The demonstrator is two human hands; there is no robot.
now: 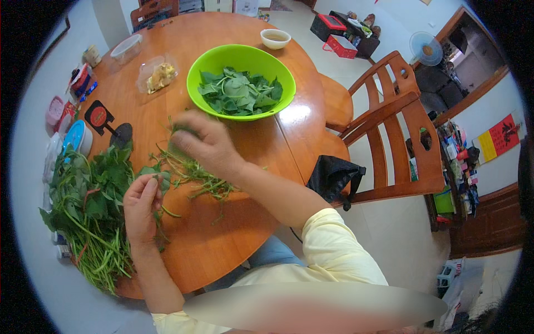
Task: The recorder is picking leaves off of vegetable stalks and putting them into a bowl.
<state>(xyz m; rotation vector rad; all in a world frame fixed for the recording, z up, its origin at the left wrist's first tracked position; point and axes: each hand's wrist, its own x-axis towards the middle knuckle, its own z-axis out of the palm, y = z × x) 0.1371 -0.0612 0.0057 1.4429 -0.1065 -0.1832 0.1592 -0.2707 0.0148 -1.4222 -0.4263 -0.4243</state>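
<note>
My left hand (pixel 144 204) pinches a leafy green sprig (pixel 164 180) between thumb and fingertips, just right of a large heap of leafy greens with long stems (pixel 98 217). Motion blurs my right hand (pixel 206 137), its fingers curled around a bit of green leaf (pixel 187 128). Below it, thin picked stems (pixel 200 173) lie scattered on the round wooden table (pixel 233 225). A bright green plastic basin (pixel 241 52) stands beyond my right hand. Loose green leaves (pixel 240 89) cover its bottom.
A clear plastic tray with yellowish food (pixel 160 78), a plastic container (pixel 126 48) and a white bowl of liquid (pixel 275 39) stand farther back. A black stand with a round base (pixel 121 134) is beyond the heap. Wooden chairs (pixel 411 146) and a black bag (pixel 333 179) are at right.
</note>
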